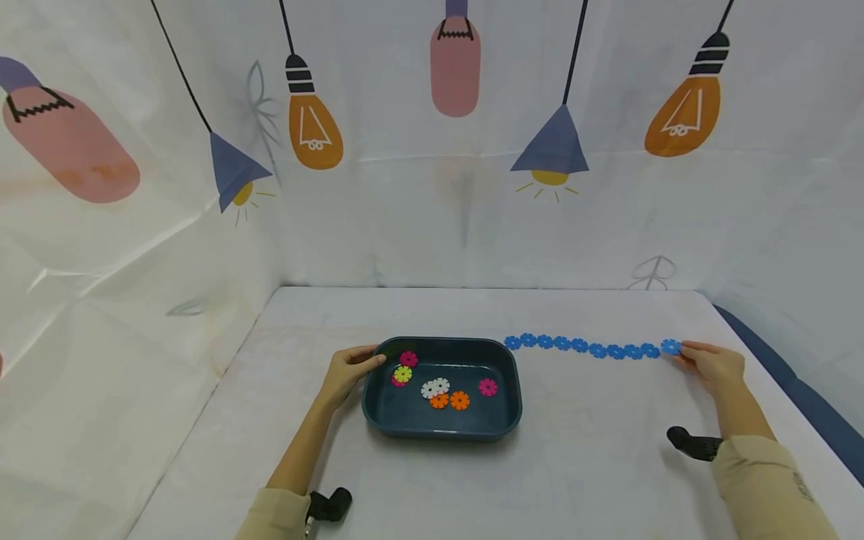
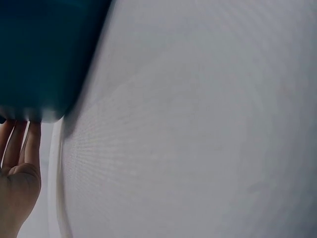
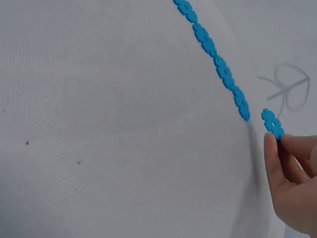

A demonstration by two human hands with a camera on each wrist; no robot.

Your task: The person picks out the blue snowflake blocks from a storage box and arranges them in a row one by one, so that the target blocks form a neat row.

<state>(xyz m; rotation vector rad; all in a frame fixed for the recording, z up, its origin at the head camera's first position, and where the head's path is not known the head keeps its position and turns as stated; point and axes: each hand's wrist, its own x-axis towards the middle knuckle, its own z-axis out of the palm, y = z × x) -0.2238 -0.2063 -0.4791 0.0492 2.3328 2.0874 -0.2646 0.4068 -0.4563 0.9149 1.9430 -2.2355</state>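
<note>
In the head view, my left hand point(image 1: 346, 375) grips the left rim of a dark teal tray point(image 1: 486, 421), thumb over the edge. The left wrist view shows that hand's fingers point(image 2: 32, 144) against the tray's outer wall point(image 2: 39, 64). My right hand point(image 1: 718, 367) pinches a blue flower-shaped disc point(image 1: 671, 346) between thumb and fingers. A row of several such blue discs point(image 1: 597, 350) runs along the table to its left. From the right wrist camera, a small gap separates the held disc point(image 3: 271, 124) from the end of the row point(image 3: 241, 104).
Inside the tray lie pink discs point(image 1: 488, 387), a yellow one point(image 1: 402, 374), white ones point(image 1: 440, 385) and orange ones point(image 1: 460, 400). A white cloth covers the table point(image 1: 574, 465). Behind it hangs a pale curtain point(image 1: 405, 225) printed with lamps.
</note>
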